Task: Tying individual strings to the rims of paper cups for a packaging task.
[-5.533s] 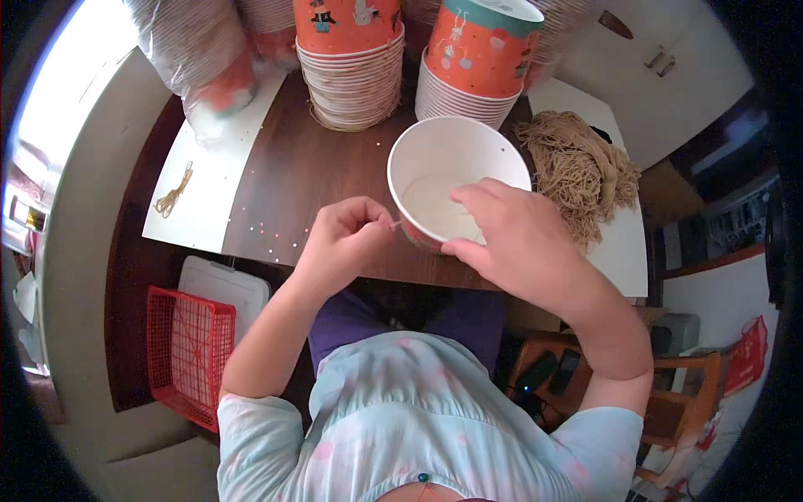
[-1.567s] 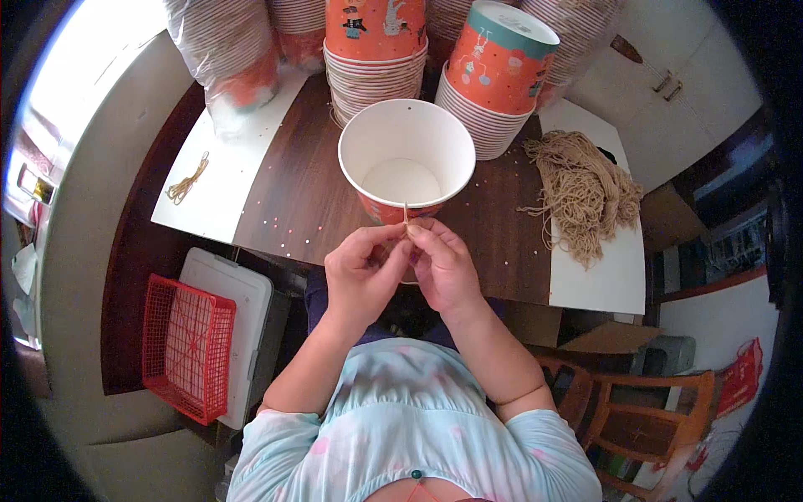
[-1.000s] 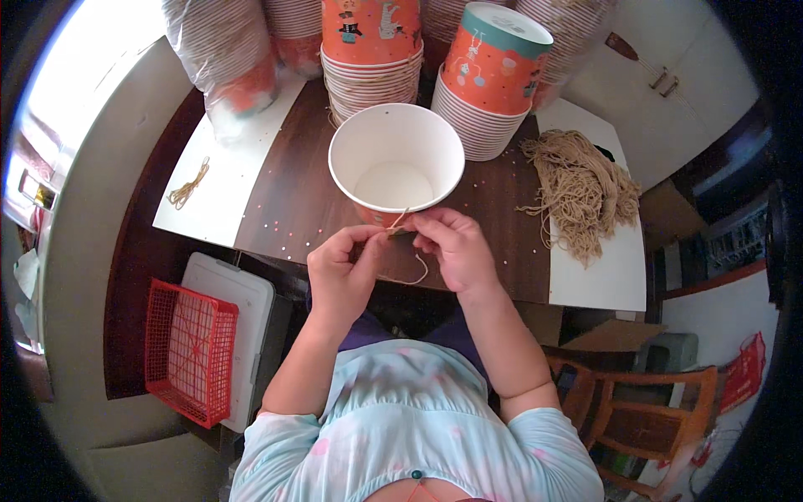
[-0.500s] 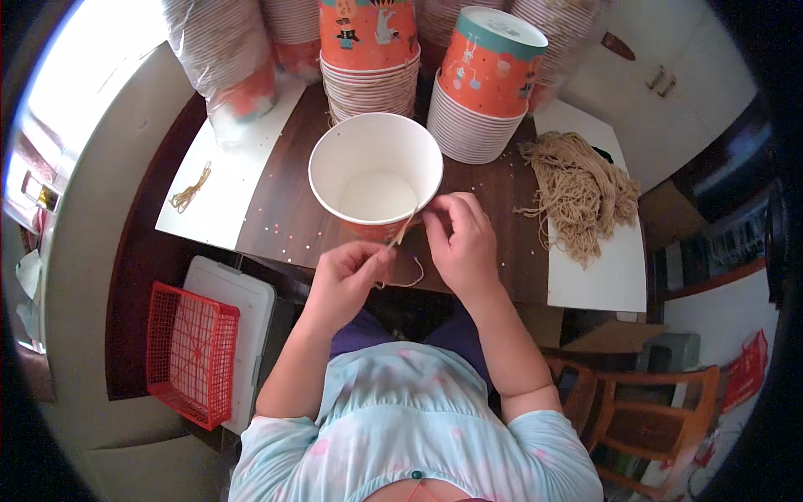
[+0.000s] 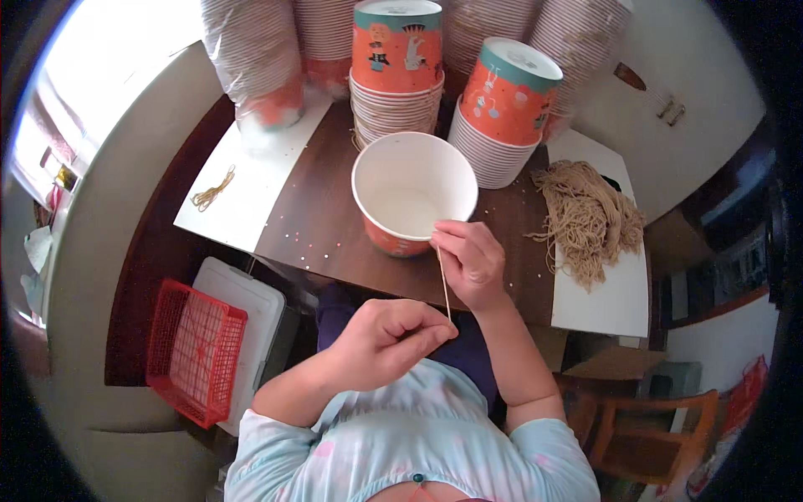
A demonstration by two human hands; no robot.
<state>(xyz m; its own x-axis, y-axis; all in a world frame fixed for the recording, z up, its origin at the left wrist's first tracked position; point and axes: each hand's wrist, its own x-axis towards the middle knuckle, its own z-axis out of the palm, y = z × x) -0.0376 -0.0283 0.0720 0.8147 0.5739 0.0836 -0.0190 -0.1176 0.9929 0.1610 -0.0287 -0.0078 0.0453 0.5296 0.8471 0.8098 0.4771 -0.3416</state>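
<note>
A large paper bucket (image 5: 375, 219), white inside and orange outside, stands upright on the dark tabletop in front of me. My right hand (image 5: 470, 258) is at its near right rim, with thumb and fingers pinched on the upper part of a tan cord (image 5: 444, 280). The cord runs taut down to my left hand (image 5: 393, 341), which pinches its lower end close to my lap. Whether the cord passes through the bucket's wall is hidden behind my right fingers.
Behind stand stacked buckets, some upside down (image 5: 396, 52) (image 5: 512, 92), others wrapped in clear plastic (image 5: 255, 63). A tangled heap of tan cords (image 5: 592, 213) lies at right, a small cord bundle (image 5: 214, 189) at left. A red basket (image 5: 199, 351) is below on the left.
My left hand has drawn down toward my body, pulling the cord straight. My right hand stays by the rim. The view has shifted, so the bucket appears farther right and lower.
</note>
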